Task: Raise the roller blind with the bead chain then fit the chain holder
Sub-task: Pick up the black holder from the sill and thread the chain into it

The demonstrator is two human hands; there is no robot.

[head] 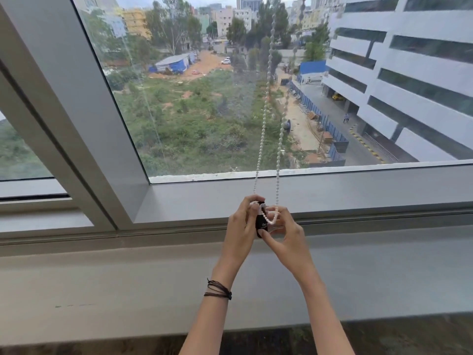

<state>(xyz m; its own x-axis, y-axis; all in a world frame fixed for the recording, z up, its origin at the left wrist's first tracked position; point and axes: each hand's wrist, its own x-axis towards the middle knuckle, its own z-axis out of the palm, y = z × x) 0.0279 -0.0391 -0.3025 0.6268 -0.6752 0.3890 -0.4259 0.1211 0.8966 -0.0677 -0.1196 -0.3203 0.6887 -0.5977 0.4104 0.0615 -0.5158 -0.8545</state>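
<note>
A white bead chain (265, 116) hangs in two strands in front of the window glass, down to my hands. Its bottom loop lies across a small black chain holder (261, 221), held just above the window's lower frame. My left hand (242, 226) grips the holder from the left, fingers curled over its top. My right hand (282, 228) pinches the chain's loop and the holder's right side, thumb under the holder. No blind fabric is in view; the glass is uncovered.
The grey window frame (332, 193) runs across behind my hands, with a slanted mullion (76, 103) at left. A grey wall (128, 285) lies below, and a dark stone sill (396, 339) at the bottom edge.
</note>
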